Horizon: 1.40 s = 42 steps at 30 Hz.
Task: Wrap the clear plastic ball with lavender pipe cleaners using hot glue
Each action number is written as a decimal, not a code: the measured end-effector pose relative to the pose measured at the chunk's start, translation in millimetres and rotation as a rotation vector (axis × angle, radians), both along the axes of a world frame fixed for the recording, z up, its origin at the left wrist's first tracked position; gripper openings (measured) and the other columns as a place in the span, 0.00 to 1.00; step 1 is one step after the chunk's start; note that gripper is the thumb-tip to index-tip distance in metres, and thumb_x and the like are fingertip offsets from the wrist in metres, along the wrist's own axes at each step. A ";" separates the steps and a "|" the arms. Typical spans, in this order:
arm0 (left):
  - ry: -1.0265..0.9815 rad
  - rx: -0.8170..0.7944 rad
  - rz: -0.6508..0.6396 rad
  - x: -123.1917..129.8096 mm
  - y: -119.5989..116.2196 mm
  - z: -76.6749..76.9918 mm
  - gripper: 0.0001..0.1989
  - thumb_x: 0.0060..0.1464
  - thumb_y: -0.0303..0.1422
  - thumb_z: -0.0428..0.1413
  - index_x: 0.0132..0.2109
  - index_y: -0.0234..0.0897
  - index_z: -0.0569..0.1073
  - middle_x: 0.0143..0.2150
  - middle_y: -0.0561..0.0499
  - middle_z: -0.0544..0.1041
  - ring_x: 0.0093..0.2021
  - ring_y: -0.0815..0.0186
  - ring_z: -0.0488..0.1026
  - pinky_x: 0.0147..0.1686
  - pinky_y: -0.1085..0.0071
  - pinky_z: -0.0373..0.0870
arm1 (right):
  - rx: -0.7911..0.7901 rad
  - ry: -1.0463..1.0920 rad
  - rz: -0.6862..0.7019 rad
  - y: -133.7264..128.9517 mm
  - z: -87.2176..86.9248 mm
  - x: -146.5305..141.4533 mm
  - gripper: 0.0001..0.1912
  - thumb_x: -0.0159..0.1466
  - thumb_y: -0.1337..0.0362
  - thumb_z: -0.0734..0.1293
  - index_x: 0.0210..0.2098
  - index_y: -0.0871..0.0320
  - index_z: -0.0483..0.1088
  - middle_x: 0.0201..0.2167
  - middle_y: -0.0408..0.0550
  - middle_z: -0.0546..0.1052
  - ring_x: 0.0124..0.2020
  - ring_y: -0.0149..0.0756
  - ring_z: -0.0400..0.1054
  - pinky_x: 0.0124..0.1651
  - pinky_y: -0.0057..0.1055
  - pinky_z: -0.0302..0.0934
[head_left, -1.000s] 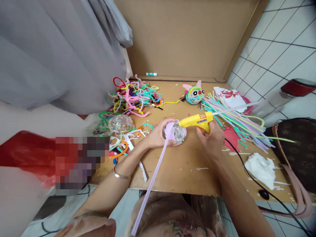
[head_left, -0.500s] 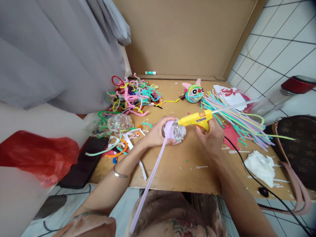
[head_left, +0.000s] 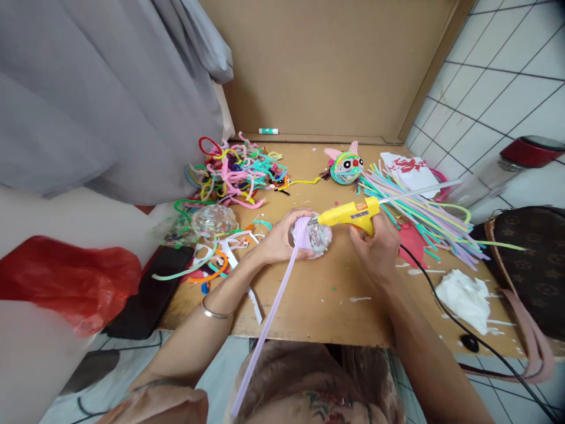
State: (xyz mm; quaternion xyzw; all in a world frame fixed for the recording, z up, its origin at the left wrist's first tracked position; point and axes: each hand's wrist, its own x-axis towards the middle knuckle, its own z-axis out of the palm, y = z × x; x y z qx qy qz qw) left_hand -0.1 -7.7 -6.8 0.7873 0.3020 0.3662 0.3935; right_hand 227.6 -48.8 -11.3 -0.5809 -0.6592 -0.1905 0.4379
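Observation:
My left hand (head_left: 285,238) is closed around a clear, lumpy ball (head_left: 321,237) above the middle of the table. Part of the ball is wrapped in a lilac pipe cleaner (head_left: 282,288), whose long loose end slants down toward my lap. In my right hand (head_left: 377,244) is a yellow hot glue gun (head_left: 348,216), gripped by its handle. Its nozzle meets the ball at the edge of the lilac wraps; whether glue is flowing is too small to tell. A clear glue stick (head_left: 424,191) pokes out of the gun's back end.
Tangled colourful pipe cleaners (head_left: 241,171) lie at the back left, near another clear ball (head_left: 214,220). A wrapped ball with eyes and pink ears (head_left: 346,166) sits at the back. Straight pipe cleaners (head_left: 435,218), a crumpled tissue (head_left: 463,299) and a brown bag (head_left: 525,265) are right. A black cord (head_left: 435,288) trails rightward.

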 end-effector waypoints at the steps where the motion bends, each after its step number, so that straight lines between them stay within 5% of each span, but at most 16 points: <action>1: 0.002 -0.001 0.000 -0.1 -0.3 0.2 0.38 0.36 0.31 0.69 0.56 0.37 0.65 0.62 0.40 0.66 0.64 0.52 0.64 0.66 0.54 0.57 | 0.006 -0.009 0.004 -0.1 0.0 0.1 0.06 0.60 0.62 0.63 0.30 0.53 0.59 0.27 0.45 0.70 0.29 0.38 0.65 0.31 0.32 0.56; 29: 0.014 0.001 0.000 -0.3 -0.8 2.2 0.38 0.36 0.35 0.69 0.56 0.37 0.65 0.62 0.39 0.66 0.64 0.51 0.63 0.66 0.54 0.56 | -0.075 0.081 -0.022 -0.5 1.3 0.1 0.05 0.57 0.60 0.63 0.32 0.54 0.63 0.27 0.45 0.70 0.28 0.38 0.64 0.32 0.33 0.57; 42: 0.024 0.012 0.014 -1.3 0.1 0.0 0.39 0.36 0.34 0.69 0.57 0.37 0.65 0.62 0.40 0.66 0.64 0.50 0.63 0.66 0.54 0.56 | -0.250 0.597 -0.217 9.7 7.8 14.3 0.19 0.53 0.46 0.68 0.27 0.54 0.62 0.25 0.42 0.69 0.26 0.35 0.59 0.33 0.34 0.56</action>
